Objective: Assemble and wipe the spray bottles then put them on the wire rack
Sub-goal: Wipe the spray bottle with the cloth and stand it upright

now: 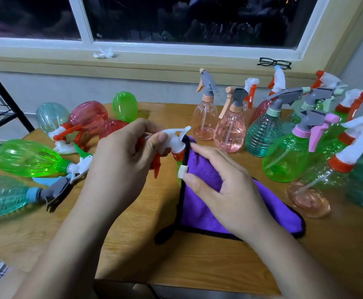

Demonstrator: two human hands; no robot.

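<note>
Pinching the spray head (173, 138), left hand (120, 162) curls; right hand (217, 186) clasps purple cloth (200, 212).

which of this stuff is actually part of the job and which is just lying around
Part of the job:
left hand gripping the white trigger head
right hand holding the purple cloth
lying bottles
upright bottles
wire rack

Just lying about:
black glasses and crumpled tissue, both on the window sill
</note>
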